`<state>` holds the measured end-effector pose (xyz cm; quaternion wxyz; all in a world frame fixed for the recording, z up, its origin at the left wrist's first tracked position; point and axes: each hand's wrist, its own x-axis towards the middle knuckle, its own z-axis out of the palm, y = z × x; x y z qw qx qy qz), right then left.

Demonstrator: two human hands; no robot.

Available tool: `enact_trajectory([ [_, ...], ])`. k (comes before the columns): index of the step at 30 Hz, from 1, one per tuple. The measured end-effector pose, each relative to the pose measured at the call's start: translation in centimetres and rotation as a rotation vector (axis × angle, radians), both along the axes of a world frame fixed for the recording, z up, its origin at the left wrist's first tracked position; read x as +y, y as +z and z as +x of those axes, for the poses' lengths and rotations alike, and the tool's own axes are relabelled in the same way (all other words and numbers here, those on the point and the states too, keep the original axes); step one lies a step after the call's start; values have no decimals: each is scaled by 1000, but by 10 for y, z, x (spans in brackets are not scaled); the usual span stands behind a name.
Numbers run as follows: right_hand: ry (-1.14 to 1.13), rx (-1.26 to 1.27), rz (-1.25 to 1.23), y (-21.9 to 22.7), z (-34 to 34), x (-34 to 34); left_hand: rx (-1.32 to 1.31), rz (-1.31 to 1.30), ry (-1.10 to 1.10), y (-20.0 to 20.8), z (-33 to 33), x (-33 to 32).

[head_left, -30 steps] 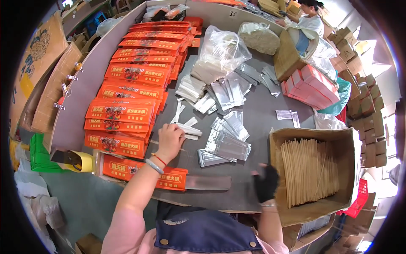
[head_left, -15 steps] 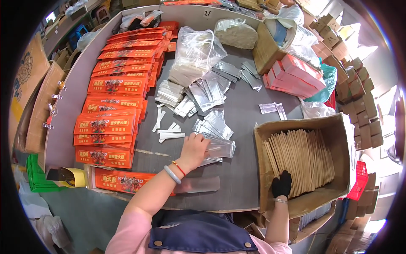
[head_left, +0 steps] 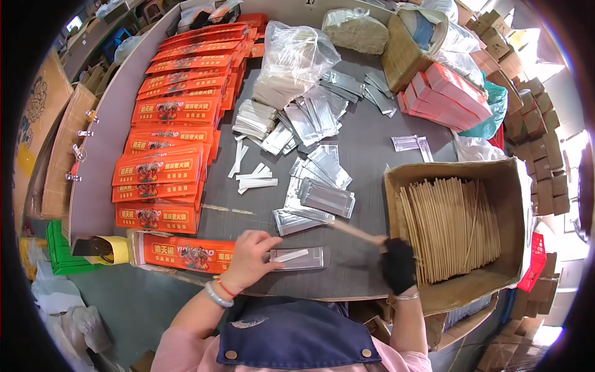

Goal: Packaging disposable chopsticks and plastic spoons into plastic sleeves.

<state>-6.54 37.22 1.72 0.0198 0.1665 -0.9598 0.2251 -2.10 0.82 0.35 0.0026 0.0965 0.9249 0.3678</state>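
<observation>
My left hand (head_left: 249, 259) is closed at the left end of a flat silver packet (head_left: 315, 261) with a white strip on it. Beneath that hand runs a red printed sleeve (head_left: 186, 255) at the table's front edge. Gloved in black, my right hand (head_left: 398, 265) grips wooden chopsticks (head_left: 354, 232). They are blurred and point left, their far end near the pile of silver packets (head_left: 327, 197). Whether that end touches the packets I cannot tell. An open cardboard box (head_left: 455, 300) beside my right hand is full of chopsticks (head_left: 449, 229).
Stacked red sleeves (head_left: 164, 164) line the left side. White paper strips (head_left: 255, 181) lie mid-table. A clear bag of white packets (head_left: 291, 65) stands behind them. Pink packs (head_left: 443, 96) and another cardboard box (head_left: 400, 62) stand at the far right.
My left hand has moved from the silver pile toward me, to the red sleeve, with a silver packet. My right hand has lifted chopsticks out of the box and swung left.
</observation>
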Motion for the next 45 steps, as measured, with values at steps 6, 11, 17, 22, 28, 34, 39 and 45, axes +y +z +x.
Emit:
enact_trajectory([
  [6, 401, -234, 88, -26, 14, -93, 15, -151, -79, -16, 27, -12],
  [11, 330, -38, -271, -49, 10, -113, 18, -210, -66, 6, 15, 5],
  [17, 134, -291, -552, -46, 31, -152, 77, -181, -98, -15, 6, 12],
  [22, -137, -280, -346, -40, 25, -123, 29, -162, -84, -11, 2, 8],
  [28, 231, -411, -658, -34, 32, -170, 90, -205, -133, -9, -4, 8],
  [34, 313, -149, 60, -4, 14, -132, -114, -484, -548, 39, -22, -2],
  [39, 2, -16, -98, 5, 4, -90, 241, -323, -253, 73, -75, -85],
  [45, 131, -15, 100, 14, 14, -102, -33, -335, 340, -8, 23, -31],
])
